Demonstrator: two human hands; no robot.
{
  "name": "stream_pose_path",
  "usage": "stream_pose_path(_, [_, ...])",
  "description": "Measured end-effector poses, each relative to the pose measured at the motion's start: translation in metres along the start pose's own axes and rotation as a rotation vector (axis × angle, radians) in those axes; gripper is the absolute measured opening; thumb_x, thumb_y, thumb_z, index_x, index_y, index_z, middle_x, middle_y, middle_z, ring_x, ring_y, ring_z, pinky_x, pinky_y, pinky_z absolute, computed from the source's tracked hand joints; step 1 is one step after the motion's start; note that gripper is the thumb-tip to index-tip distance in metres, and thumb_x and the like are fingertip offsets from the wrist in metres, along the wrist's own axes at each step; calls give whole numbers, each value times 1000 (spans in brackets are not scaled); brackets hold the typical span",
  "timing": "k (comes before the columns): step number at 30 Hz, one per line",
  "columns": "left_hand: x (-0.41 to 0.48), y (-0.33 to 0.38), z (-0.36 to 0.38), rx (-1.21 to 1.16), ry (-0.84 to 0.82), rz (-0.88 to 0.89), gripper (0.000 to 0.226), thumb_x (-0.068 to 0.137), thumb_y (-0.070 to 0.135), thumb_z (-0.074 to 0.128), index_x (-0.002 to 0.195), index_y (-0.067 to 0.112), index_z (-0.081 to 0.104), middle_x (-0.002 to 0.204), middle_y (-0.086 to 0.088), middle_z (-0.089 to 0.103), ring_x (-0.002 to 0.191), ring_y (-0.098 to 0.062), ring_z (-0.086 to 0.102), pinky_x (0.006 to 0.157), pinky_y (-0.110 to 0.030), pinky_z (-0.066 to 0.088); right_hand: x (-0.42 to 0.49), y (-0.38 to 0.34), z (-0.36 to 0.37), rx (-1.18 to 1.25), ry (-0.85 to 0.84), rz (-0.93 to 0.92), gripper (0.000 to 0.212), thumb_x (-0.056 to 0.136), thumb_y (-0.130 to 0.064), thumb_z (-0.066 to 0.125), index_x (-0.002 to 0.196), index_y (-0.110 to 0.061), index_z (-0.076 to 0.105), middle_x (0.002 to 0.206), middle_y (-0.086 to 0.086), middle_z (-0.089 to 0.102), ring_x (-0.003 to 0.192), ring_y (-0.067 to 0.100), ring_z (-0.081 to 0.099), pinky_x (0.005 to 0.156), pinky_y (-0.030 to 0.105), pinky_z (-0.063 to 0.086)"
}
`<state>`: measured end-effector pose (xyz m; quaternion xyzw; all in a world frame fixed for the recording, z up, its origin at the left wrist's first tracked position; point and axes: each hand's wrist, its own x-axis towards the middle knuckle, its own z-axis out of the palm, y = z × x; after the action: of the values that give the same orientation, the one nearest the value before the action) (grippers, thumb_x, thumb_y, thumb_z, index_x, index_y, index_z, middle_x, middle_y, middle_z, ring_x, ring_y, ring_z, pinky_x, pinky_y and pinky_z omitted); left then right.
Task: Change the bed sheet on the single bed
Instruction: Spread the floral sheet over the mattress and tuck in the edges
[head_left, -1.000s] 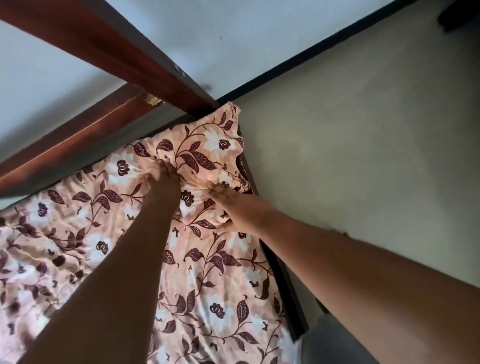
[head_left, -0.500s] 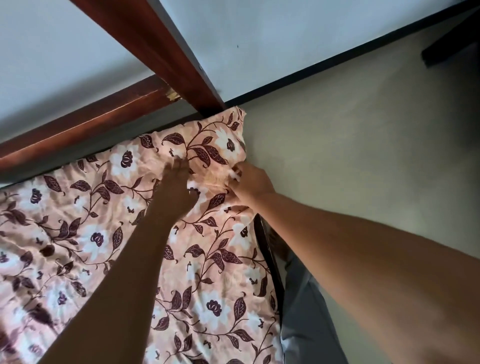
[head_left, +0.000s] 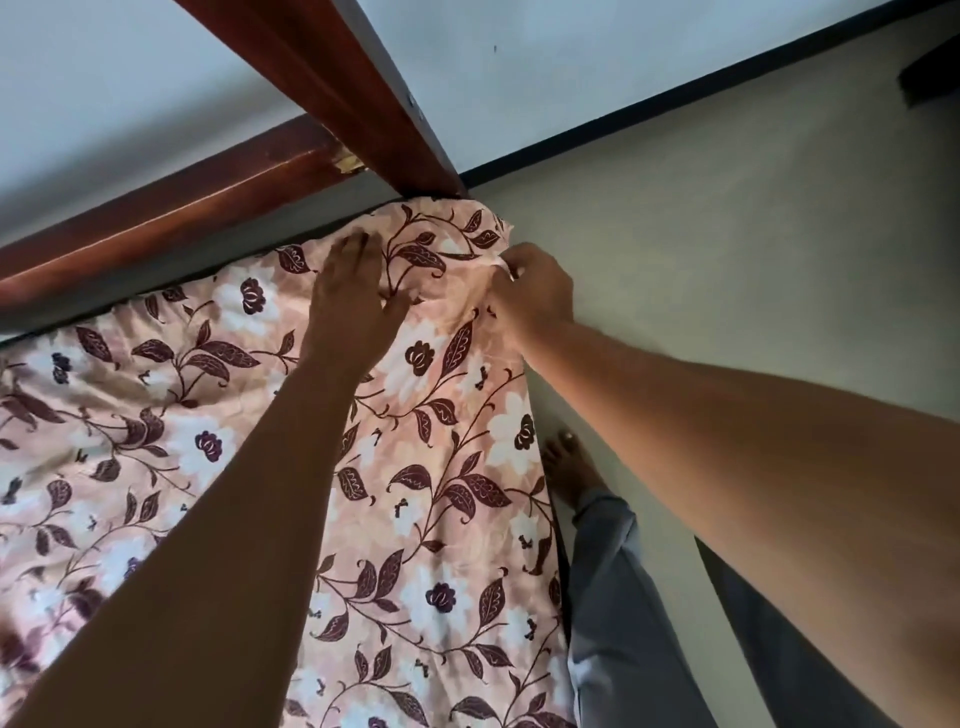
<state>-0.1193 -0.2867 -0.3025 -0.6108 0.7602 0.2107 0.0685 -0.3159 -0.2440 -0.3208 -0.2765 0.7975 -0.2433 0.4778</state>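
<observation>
A pink bed sheet (head_left: 415, 493) with dark maroon leaves and white flowers covers the bed from the lower left up to the far corner. My left hand (head_left: 350, 291) lies flat on the sheet near that corner, fingers straight and pressing down. My right hand (head_left: 535, 291) is at the sheet's right edge by the corner, with its fingers curled round a fold of the fabric. The mattress under the sheet is hidden.
A reddish-brown wooden bed frame (head_left: 171, 208) runs along the far edge, with a post (head_left: 358, 93) rising at the corner against a pale wall. Beige floor (head_left: 753, 234) lies to the right of the bed. My bare foot (head_left: 571, 467) and grey trouser leg (head_left: 618, 623) stand beside the bed.
My left hand has slid up toward the corner and flattened on the sheet. My right hand has moved out to the sheet's right edge and taken hold of it. The corner fabric looks smoother.
</observation>
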Motion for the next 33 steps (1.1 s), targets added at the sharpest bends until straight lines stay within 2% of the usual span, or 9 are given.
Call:
stream_pose_path(3, [19, 3, 3, -16, 29, -81, 72, 99, 54, 43, 150, 2, 37, 156, -20, 37, 147, -36, 29, 121, -49, 23, 5, 3, 3, -51, -82, 2, 30, 97, -33, 57, 124, -21, 62, 120, 2, 67, 107, 21, 64, 91, 35, 53])
stream_pose_path(6, [40, 12, 5, 10, 59, -174, 76, 92, 64, 34, 138, 6, 51, 141, -20, 54, 134, -39, 45, 113, -51, 34, 12, 1, 4, -87, -265, -1, 34, 102, -37, 51, 128, -19, 63, 108, 5, 73, 89, 21, 73, 83, 39, 59])
stream_pose_path(11, [65, 39, -2, -209, 120, -321, 33, 86, 40, 58, 112, 23, 71, 114, -3, 72, 110, -28, 64, 102, -44, 46, 12, -10, 18, 10, -216, -46, 12, 94, -22, 60, 86, -20, 69, 77, -1, 70, 69, 16, 69, 70, 39, 60])
stream_pose_path(14, [75, 56, -2, -352, 207, -372, 17, 92, 23, 62, 104, 23, 73, 107, 3, 74, 101, -18, 68, 89, -27, 50, 10, -15, 22, 212, -30, -56, 6, 87, -24, 63, 83, -19, 63, 79, -2, 67, 75, 17, 66, 68, 37, 54])
stream_pose_path(19, [75, 68, 11, -304, 356, -300, 20, 96, 18, 56, 108, 20, 72, 107, -1, 74, 99, -22, 66, 78, -26, 45, 26, -8, 22, 243, -65, 182, 13, 99, -29, 50, 103, -22, 60, 94, 3, 68, 85, 28, 69, 78, 45, 60])
stream_pose_path(24, [67, 63, 12, -239, 453, -123, 17, 92, 22, 58, 97, 18, 73, 97, -2, 73, 92, -27, 64, 81, -39, 50, 45, -11, 18, 251, -265, 14, 52, 96, -36, 65, 145, -28, 49, 108, -3, 66, 74, 6, 68, 63, 28, 58])
stream_pose_path(28, [56, 68, 10, -68, 485, -196, 18, 91, 34, 60, 101, 27, 74, 115, -3, 62, 110, -29, 53, 87, -35, 36, 66, -29, 31, 43, -309, -155, 18, 95, -34, 67, 111, -28, 73, 93, -5, 72, 88, 14, 68, 75, 30, 52])
stream_pose_path(30, [52, 70, 9, -109, 536, -189, 21, 93, 33, 59, 104, 22, 73, 114, -8, 62, 108, -30, 54, 88, -40, 40, 75, -37, 36, -148, -199, -179, 18, 97, -34, 59, 97, -26, 76, 92, -3, 74, 89, 17, 68, 72, 27, 48])
stream_pose_path(33, [43, 65, 7, -85, 540, -135, 28, 97, 34, 53, 107, 16, 71, 111, -9, 64, 104, -29, 58, 85, -43, 47, 78, -43, 34, -89, -5, -104, 18, 95, -30, 59, 98, -24, 76, 95, -4, 75, 90, 16, 67, 73, 25, 47])
